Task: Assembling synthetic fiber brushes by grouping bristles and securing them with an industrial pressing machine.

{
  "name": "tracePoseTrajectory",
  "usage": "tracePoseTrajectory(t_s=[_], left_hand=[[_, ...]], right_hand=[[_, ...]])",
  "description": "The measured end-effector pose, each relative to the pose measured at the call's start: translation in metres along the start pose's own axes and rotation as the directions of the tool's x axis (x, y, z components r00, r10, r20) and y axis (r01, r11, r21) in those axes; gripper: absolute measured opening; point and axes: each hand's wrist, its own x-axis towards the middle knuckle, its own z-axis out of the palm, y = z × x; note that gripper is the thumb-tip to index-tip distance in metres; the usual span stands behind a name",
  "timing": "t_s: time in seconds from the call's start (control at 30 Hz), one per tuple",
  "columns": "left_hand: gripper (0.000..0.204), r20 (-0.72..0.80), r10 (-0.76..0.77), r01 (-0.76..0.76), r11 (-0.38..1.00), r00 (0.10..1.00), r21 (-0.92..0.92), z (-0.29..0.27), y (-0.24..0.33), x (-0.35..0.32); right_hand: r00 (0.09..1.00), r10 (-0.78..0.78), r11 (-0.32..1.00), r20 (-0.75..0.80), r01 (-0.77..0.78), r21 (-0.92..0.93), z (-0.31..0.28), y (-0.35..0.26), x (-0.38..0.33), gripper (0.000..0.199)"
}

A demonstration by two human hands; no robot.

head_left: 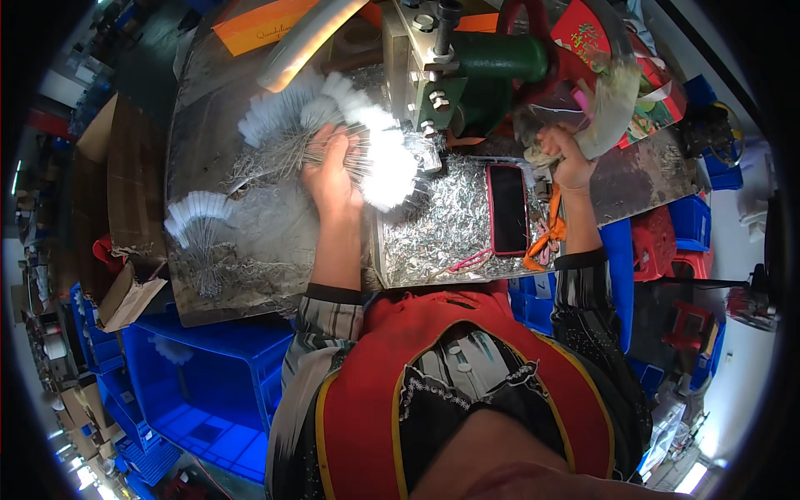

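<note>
My left hand (333, 177) is closed around a fanned bundle of small wire-stemmed brushes (390, 167) with white bristle heads. Their lit right side lies next to the metal head of a green bench press (500, 62). More white brushes spread behind and left of that hand, partly hidden by it. A separate bunch of the same brushes (200, 221) lies on the table to the left. On the right, my right hand (573, 162) is closed on the pale, wrapped-looking end of a curved lever (615, 104) beside the press; its fingertips are partly hidden.
A shallow tray (417, 242) full of metal clippings sits before the press, with a red-cased phone (507, 208) on it. Orange cloth strips (550, 229) hang by its right edge. A lamp arm (308, 42) arches above. Blue bins (200, 367) and a cardboard box (125, 175) stand left.
</note>
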Motion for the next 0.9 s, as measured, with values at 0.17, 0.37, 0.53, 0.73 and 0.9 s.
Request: tracePoseTrajectory(t_s=[0.17,0.37,0.53,0.73,0.9], left_hand=[[0.027,0.152,-0.118,0.102,0.989,0.981,0.11,-0.007,0.009,-0.001],[0.031,0.091,-0.1,0.103,0.994,0.991,-0.029,-0.012,0.003,0.002],[0.033,0.036,-0.017,0.017,1.0,0.999,-0.001,-0.007,-0.004,0.002],[0.032,0.013,0.002,-0.002,1.0,1.0,0.011,-0.001,-0.007,0.003],[0.032,0.015,0.009,-0.009,1.0,1.0,0.003,-0.005,-0.009,0.005]], right_hand=[[0.989,0.141,0.989,-0.042,-0.139,0.054,-0.002,-0.023,0.007,0.012],[0.951,0.289,0.947,-0.108,-0.301,-0.117,0.015,-0.063,0.021,0.026],[0.949,0.301,0.947,-0.099,-0.309,-0.085,0.01,-0.055,0.018,0.025],[0.952,0.291,0.948,-0.095,-0.3,-0.105,0.008,-0.054,0.019,0.025],[0.954,0.299,0.951,-0.03,-0.301,-0.074,-0.001,-0.054,0.025,0.01]])
